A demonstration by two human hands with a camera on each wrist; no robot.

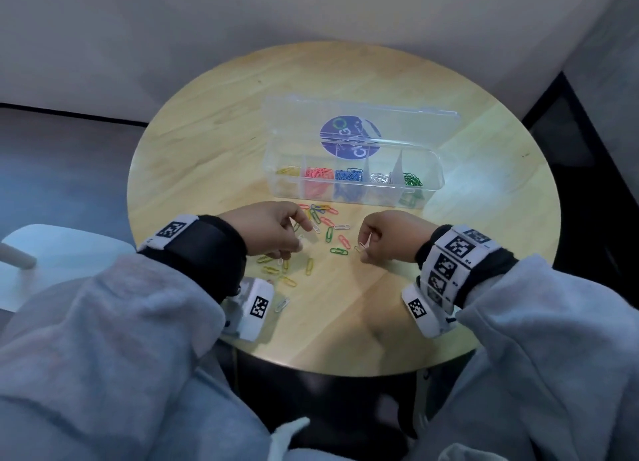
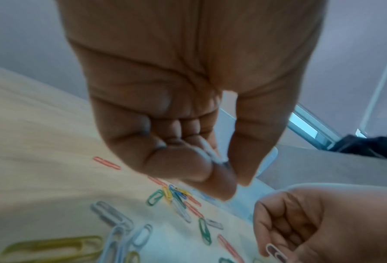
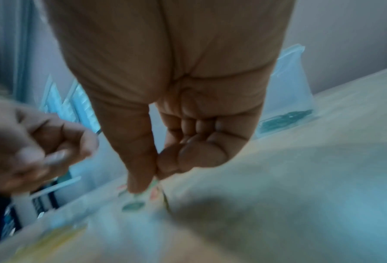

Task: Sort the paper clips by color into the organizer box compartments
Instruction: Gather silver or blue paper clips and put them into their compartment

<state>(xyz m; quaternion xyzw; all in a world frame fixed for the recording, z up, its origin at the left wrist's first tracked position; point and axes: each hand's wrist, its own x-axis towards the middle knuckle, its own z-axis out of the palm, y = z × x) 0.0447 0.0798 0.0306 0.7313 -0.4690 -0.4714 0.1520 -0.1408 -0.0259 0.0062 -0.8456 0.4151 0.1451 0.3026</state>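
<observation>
Sleeves nearest, then both my hands low over tabletop (image 1: 345, 305). Left hand (image 1: 273, 229) fingers pinch white paper clip (image 2: 210, 154); right hand (image 1: 387, 236) fingers pinch another clip, colour unclear. Loose paper clips (image 1: 328, 234) between hands, organizer box (image 1: 352, 180) beyond. Clips light, springy, slippery: pinch at looped end.

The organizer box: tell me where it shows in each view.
Head: organizer box at centre, lid open, beyond both hands.
Left wrist: only a blurred clear edge behind the thumb, probably the box.
Right wrist: its end with green clips at upper right.
Shared landmark: the wooden table.
</observation>
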